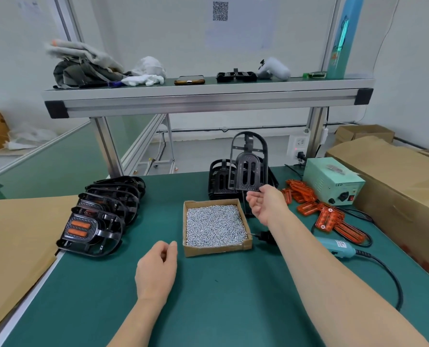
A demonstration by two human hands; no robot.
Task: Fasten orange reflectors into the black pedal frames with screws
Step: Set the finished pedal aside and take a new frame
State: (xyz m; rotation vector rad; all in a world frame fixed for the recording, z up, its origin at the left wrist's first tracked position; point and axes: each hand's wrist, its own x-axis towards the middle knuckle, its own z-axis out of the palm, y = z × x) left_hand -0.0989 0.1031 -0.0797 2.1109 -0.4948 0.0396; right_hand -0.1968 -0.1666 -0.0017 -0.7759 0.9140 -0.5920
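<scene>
So, pinching the black pedal frame (248, 171) by its bottom edge with right hand (266, 202) fingers, long axis upright just behind the screw box (216, 250), orange reflectors (329, 217) right of the box and nearest that hand, left hand (155, 266) loosely curled, empty, front-left of it.

Shelf (208, 96): phone (189, 80), grey cloth pile (83, 68), white gloves (145, 78). R side: green pwr box (333, 181), carton (396, 176).

Left grip (156, 268) rests loosely curled, while the outstretched right grip (265, 203) pinches a pedal frame (248, 177) palm-up.
</scene>
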